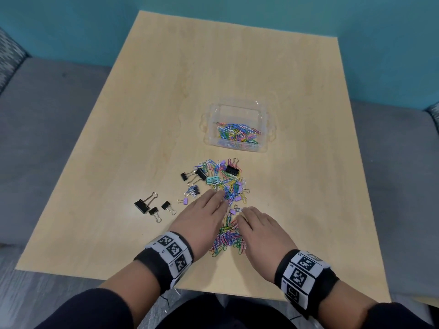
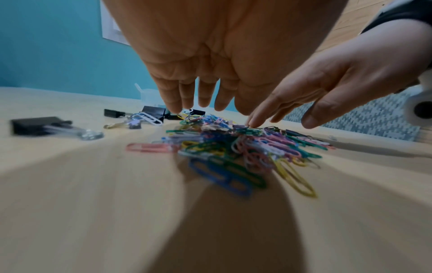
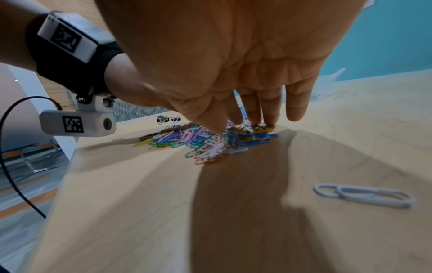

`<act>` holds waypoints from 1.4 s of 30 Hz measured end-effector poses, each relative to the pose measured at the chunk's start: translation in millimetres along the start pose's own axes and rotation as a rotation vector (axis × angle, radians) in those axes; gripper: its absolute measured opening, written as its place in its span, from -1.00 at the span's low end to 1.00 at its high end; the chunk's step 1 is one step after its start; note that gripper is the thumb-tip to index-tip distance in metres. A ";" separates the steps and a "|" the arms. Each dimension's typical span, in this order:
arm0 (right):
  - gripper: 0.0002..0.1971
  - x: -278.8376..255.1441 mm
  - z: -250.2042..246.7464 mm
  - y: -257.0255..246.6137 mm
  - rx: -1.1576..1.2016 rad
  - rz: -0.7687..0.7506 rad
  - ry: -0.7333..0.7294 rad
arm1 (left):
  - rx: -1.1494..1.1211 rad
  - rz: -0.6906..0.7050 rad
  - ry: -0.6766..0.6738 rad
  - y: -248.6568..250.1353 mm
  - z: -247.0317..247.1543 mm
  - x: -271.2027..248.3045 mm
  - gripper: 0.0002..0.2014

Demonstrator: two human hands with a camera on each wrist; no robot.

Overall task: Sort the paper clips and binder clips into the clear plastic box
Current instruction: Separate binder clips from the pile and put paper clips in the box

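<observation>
A clear plastic box (image 1: 264,129) stands mid-table with coloured paper clips (image 1: 237,134) lying in it. In front of it lies a mixed heap of coloured paper clips and black binder clips (image 1: 223,179). A second heap of paper clips (image 1: 228,236) lies between my hands. My left hand (image 1: 217,197) reaches palm down, fingers straight, over the left edge of the mixed heap. My right hand (image 1: 244,213) lies flat too, and its fingertips (image 3: 268,122) touch the paper clips (image 3: 198,140). In the left wrist view both hands hover over the paper clips (image 2: 233,147) and neither one grips anything.
Three black binder clips (image 1: 152,207) lie apart on the left of the wooden table (image 1: 166,103), and a small purple one (image 1: 184,201) lies near my left hand. One white paper clip (image 3: 362,195) lies alone to the right. Grey seating and a teal wall surround the table.
</observation>
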State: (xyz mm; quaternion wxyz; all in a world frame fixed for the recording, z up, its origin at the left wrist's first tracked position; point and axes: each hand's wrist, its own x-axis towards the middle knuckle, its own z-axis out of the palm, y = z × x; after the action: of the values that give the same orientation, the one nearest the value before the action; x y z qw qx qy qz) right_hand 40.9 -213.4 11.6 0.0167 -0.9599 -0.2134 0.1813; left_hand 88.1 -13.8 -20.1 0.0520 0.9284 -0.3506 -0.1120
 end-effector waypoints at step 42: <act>-0.35 21.2 -0.7 -9.1 0.006 -0.060 0.054 | -0.045 -0.132 -0.001 1.9 -4.2 -5.2 -0.40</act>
State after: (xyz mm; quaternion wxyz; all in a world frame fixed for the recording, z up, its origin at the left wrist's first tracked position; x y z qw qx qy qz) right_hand 55.4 -196.2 6.0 0.0308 -0.9576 -0.2408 0.1552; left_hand 84.1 -11.8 -14.8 0.0651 0.9479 -0.2862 -0.1237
